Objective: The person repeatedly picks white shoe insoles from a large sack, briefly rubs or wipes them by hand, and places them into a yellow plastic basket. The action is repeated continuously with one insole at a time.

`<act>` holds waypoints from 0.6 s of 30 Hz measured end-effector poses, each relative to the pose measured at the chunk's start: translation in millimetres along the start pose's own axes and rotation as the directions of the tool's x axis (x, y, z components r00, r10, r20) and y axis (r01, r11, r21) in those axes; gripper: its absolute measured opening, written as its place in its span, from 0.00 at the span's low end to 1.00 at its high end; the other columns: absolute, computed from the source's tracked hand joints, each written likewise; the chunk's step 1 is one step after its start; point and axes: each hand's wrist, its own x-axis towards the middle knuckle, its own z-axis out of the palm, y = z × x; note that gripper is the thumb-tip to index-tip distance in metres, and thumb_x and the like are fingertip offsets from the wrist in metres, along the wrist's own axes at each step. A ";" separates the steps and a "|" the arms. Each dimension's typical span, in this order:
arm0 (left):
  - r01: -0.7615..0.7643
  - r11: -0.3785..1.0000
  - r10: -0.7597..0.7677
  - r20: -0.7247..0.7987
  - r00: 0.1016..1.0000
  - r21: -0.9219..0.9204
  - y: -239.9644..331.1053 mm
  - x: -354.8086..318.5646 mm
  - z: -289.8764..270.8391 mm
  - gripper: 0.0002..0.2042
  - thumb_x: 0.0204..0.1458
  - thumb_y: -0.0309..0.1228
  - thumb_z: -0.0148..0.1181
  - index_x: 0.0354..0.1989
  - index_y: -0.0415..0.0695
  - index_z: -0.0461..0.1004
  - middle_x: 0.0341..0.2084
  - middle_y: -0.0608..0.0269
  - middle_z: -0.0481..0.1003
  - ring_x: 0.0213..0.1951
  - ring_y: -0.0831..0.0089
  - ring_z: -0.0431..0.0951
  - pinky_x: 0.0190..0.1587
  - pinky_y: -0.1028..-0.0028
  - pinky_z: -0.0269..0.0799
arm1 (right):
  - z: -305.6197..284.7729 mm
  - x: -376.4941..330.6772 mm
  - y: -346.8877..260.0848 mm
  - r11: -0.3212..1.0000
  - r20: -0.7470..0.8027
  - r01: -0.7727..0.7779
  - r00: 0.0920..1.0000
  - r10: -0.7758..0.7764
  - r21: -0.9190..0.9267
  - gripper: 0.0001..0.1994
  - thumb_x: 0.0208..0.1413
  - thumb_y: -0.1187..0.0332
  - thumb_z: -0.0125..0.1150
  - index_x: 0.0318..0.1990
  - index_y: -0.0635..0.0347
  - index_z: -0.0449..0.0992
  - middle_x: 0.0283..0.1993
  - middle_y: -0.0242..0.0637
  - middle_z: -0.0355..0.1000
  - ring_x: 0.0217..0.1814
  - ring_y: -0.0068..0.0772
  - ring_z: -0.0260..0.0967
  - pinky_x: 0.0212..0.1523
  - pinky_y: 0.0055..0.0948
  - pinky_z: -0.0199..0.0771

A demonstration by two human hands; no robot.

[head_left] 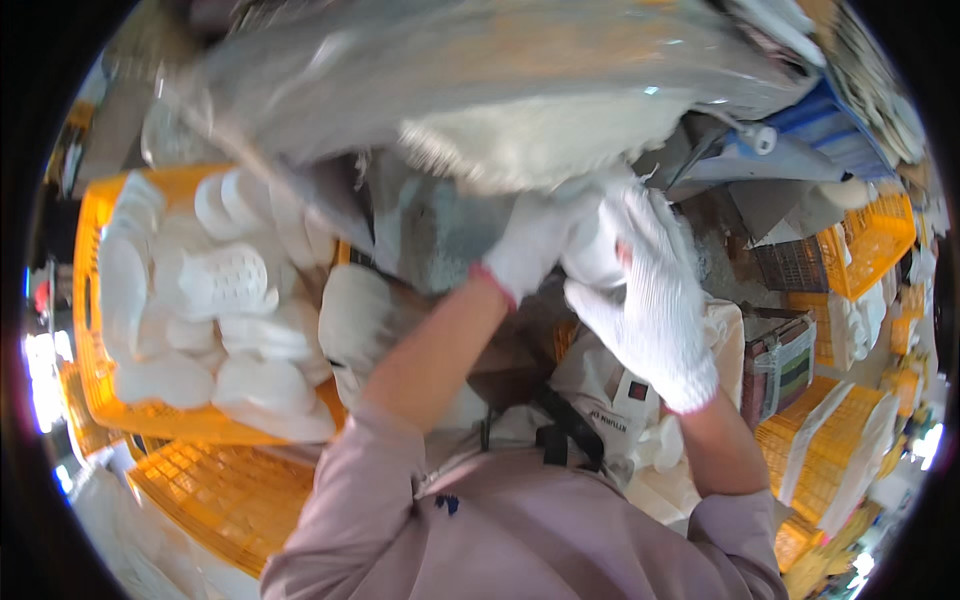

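Overhead, a large clear plastic bag (480,90) was held up close to the camera, blurred, with a heap of pale material (540,135) inside its lower part. Both hands wore white knit gloves. The left hand (530,245) was just under the bag and its fingers were clenched on the bag's lower edge. The right hand (645,295) was beside the left one, also at the lower edge of the bag; its fingers (640,225) lay over a fold of the plastic and gripped it, though the exact hold was partly hidden.

Below and to the left of the bag stood an orange plastic crate (90,330), filled with white moulded pieces (225,285); they were too many and too blurred to count, and one had a pattern of small holes. A second orange crate (220,490) lay lower still, under the first one. To the right of the bag, several more orange crates (870,240) were visible, at least three, some lined with clear plastic. Between those crates and the bag lay a small dark mesh basket (790,265). Directly under the bag, the person's pink sleeves (500,530) and a pale apron (600,385) with a black strap filled the view and hid the floor. A white sack (355,320) stood between the first crate and the left forearm.
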 end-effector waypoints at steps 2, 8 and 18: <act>0.217 0.957 -0.213 0.041 0.976 -0.191 -3.3 2.9 -6.6 0.16 0.64 0.34 0.66 0.55 0.37 0.80 0.48 0.57 0.83 0.47 0.60 0.86 0.52 0.64 0.83 | -10.3 -20.3 2.6 0.925 0.225 0.215 0.963 -0.148 -0.312 0.19 0.55 0.67 0.68 0.55 0.54 0.79 0.62 0.43 0.73 0.76 0.53 0.62 0.74 0.70 0.53; 0.247 0.614 -0.108 0.230 0.967 -0.750 2.9 -50.0 -36.9 0.36 0.69 0.62 0.43 0.65 0.40 0.70 0.54 0.47 0.79 0.51 0.45 0.82 0.58 0.43 0.78 | 8.6 -42.5 -27.2 0.955 0.427 0.292 0.871 -0.242 -0.053 0.25 0.52 0.67 0.71 0.60 0.56 0.78 0.51 0.41 0.79 0.49 0.44 0.80 0.50 0.41 0.81; 0.144 0.721 -0.222 -0.029 0.975 -0.678 -5.0 23.7 -51.0 0.25 0.72 0.47 0.35 0.59 0.43 0.74 0.51 0.51 0.80 0.52 0.57 0.80 0.56 0.64 0.77 | 54.3 21.9 -56.0 0.991 0.207 0.091 0.976 -0.068 -0.103 0.08 0.61 0.61 0.68 0.34 0.53 0.80 0.25 0.40 0.76 0.24 0.47 0.77 0.27 0.41 0.78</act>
